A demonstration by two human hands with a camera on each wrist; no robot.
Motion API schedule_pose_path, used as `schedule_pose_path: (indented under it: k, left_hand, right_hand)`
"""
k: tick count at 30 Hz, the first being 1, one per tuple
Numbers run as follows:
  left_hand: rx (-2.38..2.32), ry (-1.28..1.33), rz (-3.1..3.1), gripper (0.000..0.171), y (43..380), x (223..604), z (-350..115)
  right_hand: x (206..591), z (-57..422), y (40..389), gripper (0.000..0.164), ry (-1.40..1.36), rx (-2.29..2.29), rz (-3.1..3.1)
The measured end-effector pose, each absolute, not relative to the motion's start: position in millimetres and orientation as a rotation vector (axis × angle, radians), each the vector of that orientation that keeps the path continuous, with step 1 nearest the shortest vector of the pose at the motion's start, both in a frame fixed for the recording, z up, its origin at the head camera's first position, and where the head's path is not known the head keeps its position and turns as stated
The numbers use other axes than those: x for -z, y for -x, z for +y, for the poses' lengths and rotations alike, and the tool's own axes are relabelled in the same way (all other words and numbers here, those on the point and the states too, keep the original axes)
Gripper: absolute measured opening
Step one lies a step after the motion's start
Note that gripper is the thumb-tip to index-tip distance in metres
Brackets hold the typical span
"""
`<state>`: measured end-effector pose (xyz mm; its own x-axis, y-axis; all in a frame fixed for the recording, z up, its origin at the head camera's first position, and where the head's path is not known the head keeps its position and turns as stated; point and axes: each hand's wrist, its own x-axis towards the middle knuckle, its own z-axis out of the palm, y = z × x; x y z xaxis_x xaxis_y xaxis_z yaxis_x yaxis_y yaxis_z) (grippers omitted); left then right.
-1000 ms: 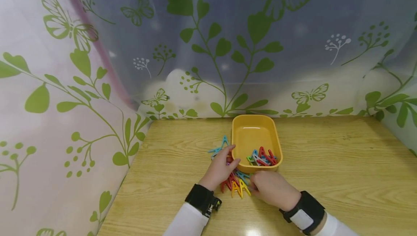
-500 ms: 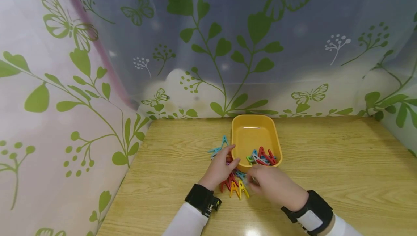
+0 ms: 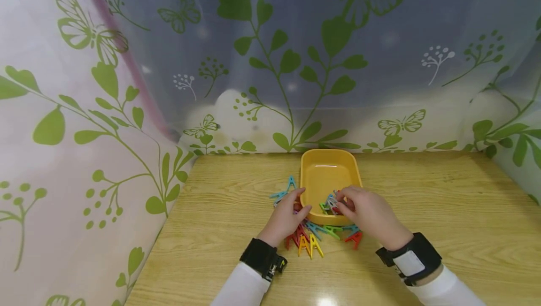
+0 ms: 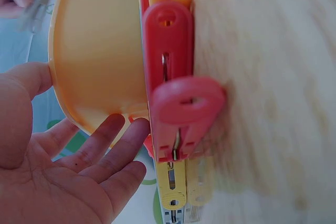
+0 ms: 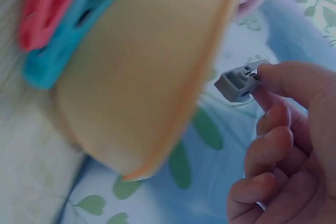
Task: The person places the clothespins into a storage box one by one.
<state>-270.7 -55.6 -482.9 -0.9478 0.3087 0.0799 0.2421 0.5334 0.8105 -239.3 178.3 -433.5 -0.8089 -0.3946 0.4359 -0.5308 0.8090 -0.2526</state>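
A yellow plastic box (image 3: 325, 179) stands on the table, with several coloured clothespins (image 3: 329, 205) in its near end. My left hand (image 3: 284, 221) rests at the box's near left corner, its thumb touching the rim and the fingers along the outside. Over the near right part of the box, my right hand (image 3: 372, 214) pinches a grey clothespin (image 5: 239, 82) between thumb and forefinger. In the left wrist view, red clothespins (image 4: 168, 45) lie beside the box wall. My right hand hides part of the pile inside.
Along the box's near side lie a green clothespin (image 3: 332, 232), a red clothespin (image 3: 354, 239), a yellow clothespin (image 3: 314, 246) and others. Blue clothespins (image 3: 290, 183) lie left of the box. A leaf-patterned curtain (image 3: 270, 85) hangs behind the wooden table (image 3: 444, 212).
My right hand has risen from the clothespins before the box to above its near right part, carrying the grey clothespin. Green and red clothespins on the table have come into sight. The left hand stays put.
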Motion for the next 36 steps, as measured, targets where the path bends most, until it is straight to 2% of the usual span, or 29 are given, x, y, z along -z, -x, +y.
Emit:
schedule_pose_path:
  k: [19, 36]
  left_hand:
    - [-1.384, -0.47, 2.699, 0.056, 271, 484, -55]
    - [-1.383, -0.465, 2.7, 0.056, 272, 484, -54]
  right_hand:
    - [461, 195, 262, 0.011, -0.552, -0.513, -2.719]
    - [459, 195, 261, 0.012, -0.456, -0.494, -2.796]
